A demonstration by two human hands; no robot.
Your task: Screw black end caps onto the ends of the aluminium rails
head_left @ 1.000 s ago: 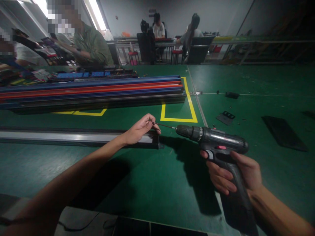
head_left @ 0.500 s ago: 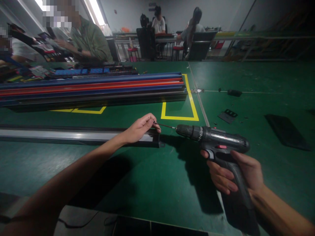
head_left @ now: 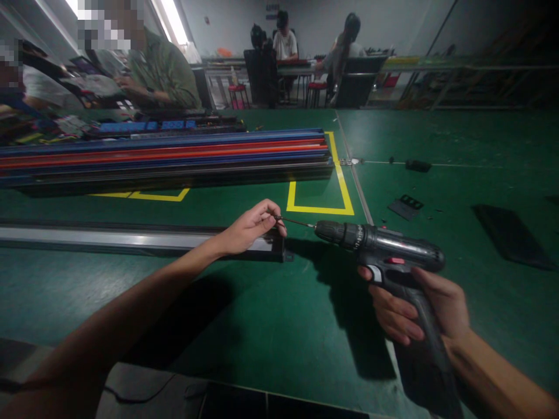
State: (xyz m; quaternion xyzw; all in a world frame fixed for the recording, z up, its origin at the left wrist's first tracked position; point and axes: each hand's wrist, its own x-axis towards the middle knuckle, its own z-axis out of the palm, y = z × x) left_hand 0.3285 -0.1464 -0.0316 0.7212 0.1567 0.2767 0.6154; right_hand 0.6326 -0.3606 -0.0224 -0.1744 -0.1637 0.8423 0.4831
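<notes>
Gripping hand, right [head_left: 414, 308]: fingers wrapped around the handle of the cordless drill [head_left: 384, 256], forefinger by the trigger.
Drill bit [head_left: 297, 222]: thin, level, its tip meeting the left fingertips.
Pinching hand, left [head_left: 248, 228]: thumb and forefinger closed narrowly at the bit's tip; whether a screw is held cannot be told. It rests on the end of the long rail [head_left: 131, 240].
Change: almost none over the last second; the drill sits a touch further right, suggesting alignment continues.
Beyond: coloured rails [head_left: 174, 154] stacked; yellow tape [head_left: 340, 186]; a seated person [head_left: 161, 75].
</notes>
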